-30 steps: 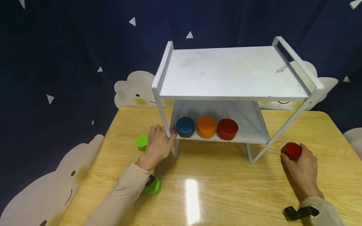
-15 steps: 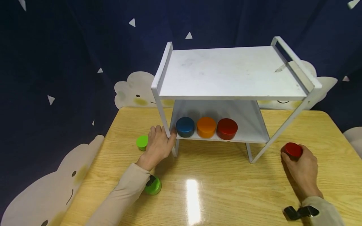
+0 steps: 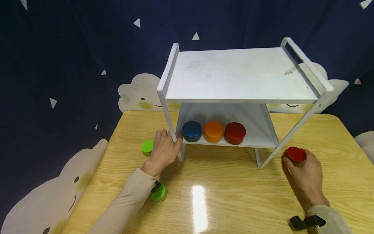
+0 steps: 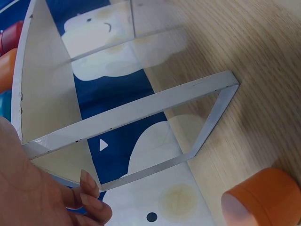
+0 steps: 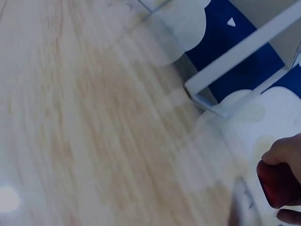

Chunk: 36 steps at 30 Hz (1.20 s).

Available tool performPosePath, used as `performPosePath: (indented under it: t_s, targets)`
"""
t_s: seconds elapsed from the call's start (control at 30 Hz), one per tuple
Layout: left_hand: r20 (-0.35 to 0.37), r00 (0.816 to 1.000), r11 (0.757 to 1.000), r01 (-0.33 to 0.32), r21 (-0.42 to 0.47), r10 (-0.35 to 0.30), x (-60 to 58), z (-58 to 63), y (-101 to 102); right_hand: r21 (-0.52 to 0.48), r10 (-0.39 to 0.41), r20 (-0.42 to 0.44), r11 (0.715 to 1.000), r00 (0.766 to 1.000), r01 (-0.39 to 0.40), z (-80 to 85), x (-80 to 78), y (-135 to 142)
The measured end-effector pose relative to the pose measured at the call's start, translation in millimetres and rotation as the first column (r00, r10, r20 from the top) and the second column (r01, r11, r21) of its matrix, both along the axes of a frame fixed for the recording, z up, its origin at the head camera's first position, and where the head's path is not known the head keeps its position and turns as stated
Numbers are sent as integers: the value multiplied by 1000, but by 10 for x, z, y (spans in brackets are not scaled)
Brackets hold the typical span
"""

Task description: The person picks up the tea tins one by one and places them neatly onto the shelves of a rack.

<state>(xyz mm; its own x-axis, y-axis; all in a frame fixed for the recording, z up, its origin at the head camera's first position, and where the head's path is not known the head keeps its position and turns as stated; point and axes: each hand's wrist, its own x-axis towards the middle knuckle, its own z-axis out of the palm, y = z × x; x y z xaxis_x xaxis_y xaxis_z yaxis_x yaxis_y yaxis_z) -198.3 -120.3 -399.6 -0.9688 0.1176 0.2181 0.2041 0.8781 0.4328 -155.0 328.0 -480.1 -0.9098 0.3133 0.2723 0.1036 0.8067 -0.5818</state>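
My left hand (image 3: pixel 164 150) grips the left front post of a white two-tier shelf rack (image 3: pixel 242 76), thumb on the inner side and fingers outside. In the left wrist view, curled fingers (image 4: pixel 89 197) show at the rack's frame. On the lower tier stand a blue round canister (image 3: pixel 192 131), an orange one (image 3: pixel 213 131) and a red one (image 3: pixel 235 133) in a row. To the right of the rack, my right hand (image 3: pixel 308 174) holds another red round canister (image 3: pixel 295 154) between thumb and fingers; the right wrist view shows this canister (image 5: pixel 277 183) at its edge.
Two green-topped round canisters, one behind (image 3: pixel 147 147) and one nearer (image 3: pixel 159 192), stand on the wooden table (image 3: pixel 233 195) around my left arm. The left wrist view shows an orange cylinder (image 4: pixel 268 197) beside the rack's leg. A dark blue curtain (image 3: pixel 87 39) hangs behind.
My right hand has shifted a little to the left, towards the rack, with the red canister in its grip. The left hand and the rack have stayed in place.
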Motion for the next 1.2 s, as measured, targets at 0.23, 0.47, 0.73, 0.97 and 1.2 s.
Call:
performPosePath:
  t_s: [0.23,0.47,0.73,0.97,1.2]
  targets:
    - [-7,1000,1000,6,1,-6,-9,-1,3,33,62,-78,998,995,-59,179,46,-149]
    - [-21,1000,1000,8,-3,-8,-27,-5,8,32,77,-129,997,989,-73,306,88,-262]
    - [22,1000,1000,3,16,-3,-8,-1,5,38,64,-188,998,980,-58,448,186,-354]
    - [11,1000,1000,4,12,-4,8,-8,-4,71,83,-239,995,968,-68,569,294,-438]
    - [15,1000,1000,4,2,-4,-2,-13,1,136,54,-279,991,959,-16,702,416,-519]
